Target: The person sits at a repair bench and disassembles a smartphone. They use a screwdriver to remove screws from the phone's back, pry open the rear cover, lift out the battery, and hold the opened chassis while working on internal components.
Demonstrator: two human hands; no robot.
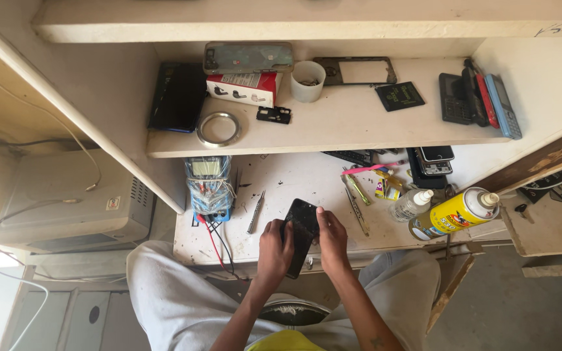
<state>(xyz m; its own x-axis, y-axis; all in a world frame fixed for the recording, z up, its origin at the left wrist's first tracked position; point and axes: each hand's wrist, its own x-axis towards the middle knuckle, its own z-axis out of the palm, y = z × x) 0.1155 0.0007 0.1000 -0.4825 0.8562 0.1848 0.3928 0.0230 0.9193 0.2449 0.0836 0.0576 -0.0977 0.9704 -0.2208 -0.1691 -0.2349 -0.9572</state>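
Observation:
A black phone (302, 229) lies tilted over the front edge of the white workbench (287, 182), held between both my hands. My left hand (274, 250) grips its left edge and lower part. My right hand (332, 237) clasps its right edge, thumb on the glass. A pair of tweezers (255, 212) lies on the bench just left of the phone. Another metal tool (357, 211) lies to the right of it.
A multimeter wrapped in bands (209, 184) with red and black leads stands at the left. A yellow spray can (453, 213) and a small clear bottle (411, 205) lie at the right. The shelf above (333, 123) carries several phones, a white cup (307, 80), a ring (218, 129) and a red box (242, 88).

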